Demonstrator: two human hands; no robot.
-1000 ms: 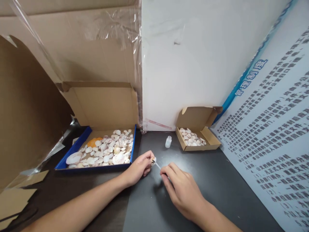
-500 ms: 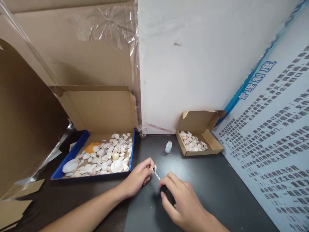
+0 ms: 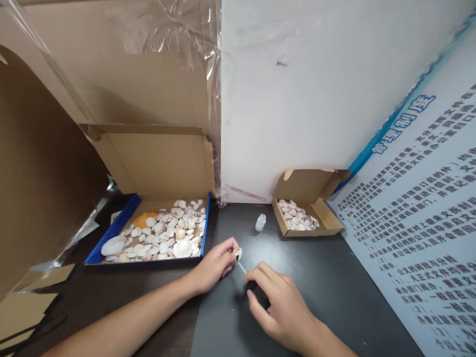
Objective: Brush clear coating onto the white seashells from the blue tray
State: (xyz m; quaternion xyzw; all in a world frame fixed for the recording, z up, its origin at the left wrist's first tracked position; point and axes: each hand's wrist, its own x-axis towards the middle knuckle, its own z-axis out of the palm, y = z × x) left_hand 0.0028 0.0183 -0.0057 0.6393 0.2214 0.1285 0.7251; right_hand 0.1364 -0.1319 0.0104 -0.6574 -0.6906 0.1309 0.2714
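Blue-edged box [image 3: 114, 231] of shells [image 3: 182, 248]. Left hand [image 3: 214, 265] pinches small shell [image 3: 239, 252] over counter [image 3: 219, 329]. Thin tool [image 3: 241, 267] meets this shell. Bottle [image 3: 260, 224] stands behind. Right hand [image 3: 280, 301] grips tool's black handle [image 3: 259, 295], hidden one second ago; shell work seems continuing. Rightmost: carton [image 3: 329, 216], more shells.

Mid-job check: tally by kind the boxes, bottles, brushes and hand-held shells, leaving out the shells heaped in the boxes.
Boxes: 2, the blue-sided box and the plain brown box
Bottle: 1
Brush: 1, in the right hand
Held shell: 1, in the left hand
Total: 5
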